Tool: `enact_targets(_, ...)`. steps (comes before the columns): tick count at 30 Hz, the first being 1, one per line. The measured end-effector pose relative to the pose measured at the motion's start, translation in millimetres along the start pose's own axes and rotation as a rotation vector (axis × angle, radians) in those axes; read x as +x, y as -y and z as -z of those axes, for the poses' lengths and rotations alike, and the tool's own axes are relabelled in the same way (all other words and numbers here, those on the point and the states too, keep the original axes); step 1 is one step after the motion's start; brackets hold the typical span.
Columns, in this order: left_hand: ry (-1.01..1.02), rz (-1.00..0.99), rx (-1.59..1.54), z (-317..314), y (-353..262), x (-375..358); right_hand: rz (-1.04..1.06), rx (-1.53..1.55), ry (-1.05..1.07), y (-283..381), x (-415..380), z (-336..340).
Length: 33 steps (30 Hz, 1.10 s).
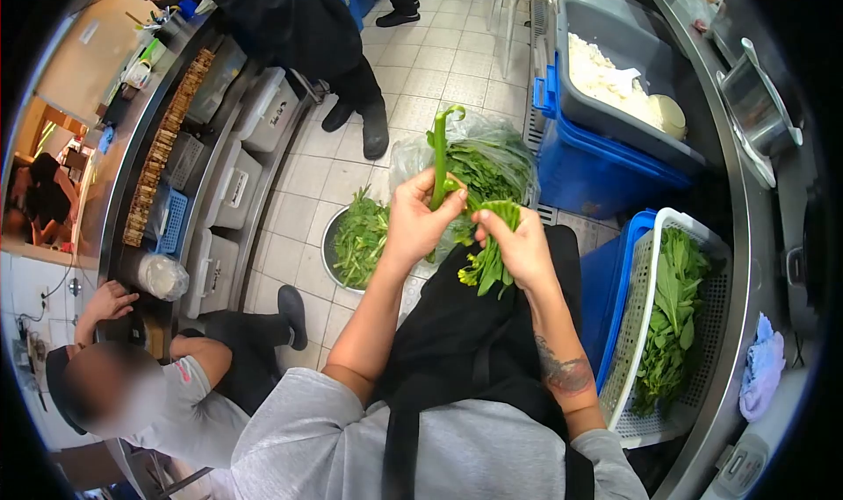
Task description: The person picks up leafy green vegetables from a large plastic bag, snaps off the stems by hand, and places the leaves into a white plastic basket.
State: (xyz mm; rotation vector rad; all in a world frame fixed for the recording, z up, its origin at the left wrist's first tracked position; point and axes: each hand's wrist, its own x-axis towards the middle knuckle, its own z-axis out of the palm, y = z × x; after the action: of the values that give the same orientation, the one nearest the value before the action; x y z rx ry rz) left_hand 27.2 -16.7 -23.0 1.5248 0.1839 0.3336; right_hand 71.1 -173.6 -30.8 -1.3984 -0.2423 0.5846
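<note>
My left hand [423, 217] is closed round a thick green vegetable stalk [440, 153], which stands upright with a curled tip. Close beside it, my right hand [520, 247] grips leafy greens with small yellow flowers [488, 258], their leaves hanging over my black apron. Beyond both hands an open clear plastic bag [411, 156] holds more leafy greens [487, 162]. To the left on the floor, a round metal bowl [330, 252] is filled with loose greens [362, 237]. My fingertips nearly meet between the two pieces.
On the right are a white perforated basket [645, 324] of leaves, a blue bin [606, 171], and a grey tub [590, 87] containing white food. A co-worker in grey [189, 412] is at the left counter; another person in black [290, 26] stands ahead. Lidded containers [268, 109] line the left shelf.
</note>
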Motion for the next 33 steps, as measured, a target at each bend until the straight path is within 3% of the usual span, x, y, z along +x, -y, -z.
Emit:
enact_targets(5,-0.015,0.024,-0.156,-17,3,-6,0.052,0.229,-0.308,3,9,11)
enact_targets(8,-0.105,0.040,-0.302,-17,0,-7,0.189,0.350,-0.495,-10,31,68)
enact_targets(10,-0.020,0.115,-0.402,-4,-6,-6,0.198,0.214,-0.469,11,26,77)
enact_targets(12,0.069,0.207,-0.398,1,-7,-7,0.139,-0.092,-0.127,33,16,74)
enact_targets(14,0.072,0.189,-0.389,-6,-2,-6,0.126,-0.158,0.217,37,17,59)
enact_targets(16,0.050,0.132,-0.354,-12,-1,-3,-0.018,0.055,0.304,36,12,41)
enact_targets(23,0.025,-0.076,-0.074,-24,-2,-8,-0.029,0.401,0.020,-3,10,24)
enact_targets(26,-0.039,-0.346,0.344,-41,3,-21,0.054,0.157,-0.367,6,2,15)
enact_targets(28,-0.038,-0.514,0.342,-44,0,-34,0.032,0.142,-0.601,-6,11,56)
enact_targets(29,-0.029,-0.514,0.255,-47,0,-38,-0.012,0.277,-0.722,3,7,77)
enact_targets(30,-0.021,-0.516,0.167,-46,1,-39,-0.013,0.175,-0.849,24,-9,88)
enact_targets(31,-0.027,-0.452,0.281,-35,6,-38,0.060,0.068,-0.844,41,-33,101)
enact_targets(32,-0.027,-0.291,0.368,-25,6,-33,-0.002,-0.149,-0.939,62,-58,110)
enact_targets(33,-0.070,-0.179,0.438,-12,21,-25,0.060,-0.209,-0.749,62,-90,141)
